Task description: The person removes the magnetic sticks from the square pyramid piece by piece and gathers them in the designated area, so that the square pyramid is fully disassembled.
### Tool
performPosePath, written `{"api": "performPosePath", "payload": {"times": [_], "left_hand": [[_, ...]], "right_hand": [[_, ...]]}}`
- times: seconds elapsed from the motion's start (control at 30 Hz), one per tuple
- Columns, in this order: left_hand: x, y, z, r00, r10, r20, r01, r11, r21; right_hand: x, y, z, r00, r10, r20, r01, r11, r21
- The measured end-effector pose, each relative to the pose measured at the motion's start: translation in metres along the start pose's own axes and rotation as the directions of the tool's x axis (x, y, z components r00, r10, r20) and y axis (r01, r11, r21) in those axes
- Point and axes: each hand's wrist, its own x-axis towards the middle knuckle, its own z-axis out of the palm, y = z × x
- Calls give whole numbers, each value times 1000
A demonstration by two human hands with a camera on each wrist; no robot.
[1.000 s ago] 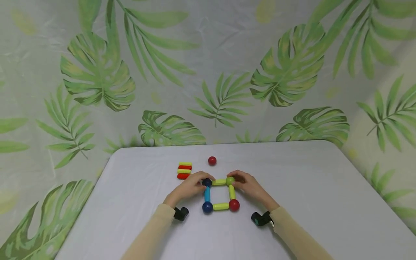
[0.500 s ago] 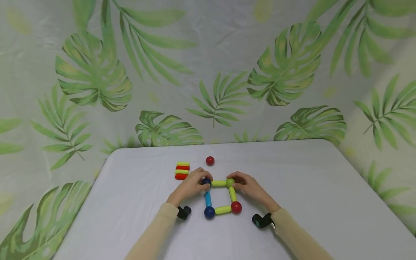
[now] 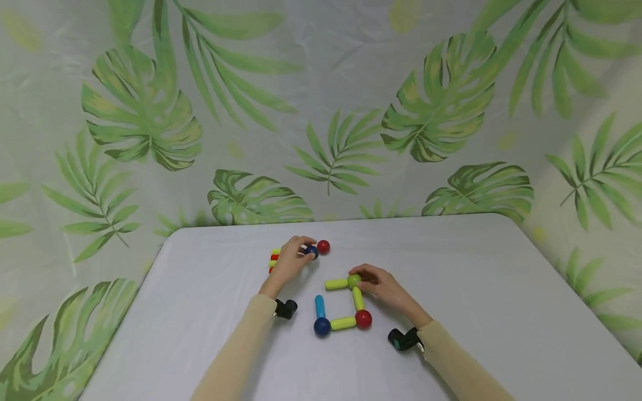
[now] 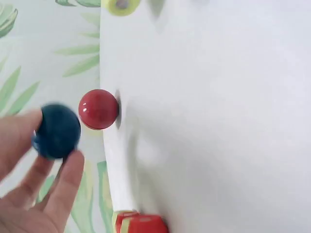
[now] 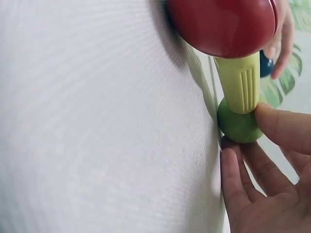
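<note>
Dark-blue glossy ball (image 4: 57, 131) | left grip (image 3: 290, 263) pinched round it | right grip (image 3: 385, 287) pinching green ball (image 5: 238, 130), ribbed lime rod (image 5: 235, 87) attached

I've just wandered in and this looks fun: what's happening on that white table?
Someone has both hands busy here. The left hand pinches a dark blue ball near a loose red ball, while the right hand holds the green ball of an unclosed rod-and-ball square. At its open corner, a blue rod and a yellow-green rod end with no ball between them.
</note>
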Motion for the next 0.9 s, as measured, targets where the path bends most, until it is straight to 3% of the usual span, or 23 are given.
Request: {"api": "performPosePath", "payload": {"times": [0.13, 0.3, 0.43, 0.6, 0.67, 0.73, 0.77, 0.83, 0.9], "left_hand": [[22, -7, 5, 993, -59, -106, 59, 998, -3], [36, -16, 14, 983, -125, -131, 132, 990, 44], [36, -19, 16, 983, -141, -116, 148, 988, 46], [27, -13, 9, 988, -89, -127, 95, 995, 39], [18, -6, 9, 996, -42, -75, 44, 999, 24], [8, 2, 11, 998, -4, 61, 4, 1000, -2], [2, 6, 13, 989, 12, 147, -11, 1000, -9], [-7, 12, 19, 952, 29, 305, -30, 1000, -2], [-14, 14, 26, 920, 29, 392, -47, 998, 37]], "right_hand": [[0, 2, -1, 1000, -17, 0, 17, 1000, 1], [0, 2, 0, 999, -32, 8, 32, 999, 1], [0, 2, 0, 1000, -30, 2, 30, 1000, -4], [1, 3, 2, 1000, -21, -4, 21, 1000, -10], [1, 3, 2, 1000, -18, -3, 18, 1000, -15], [1, 3, 1, 1000, -15, -4, 15, 1000, -20], [0, 3, 1, 1000, -15, -4, 15, 1000, -19], [0, 3, 1, 1000, -12, -5, 12, 1000, -13], [1, 2, 1, 1000, -10, -4, 10, 1000, -5]]}}
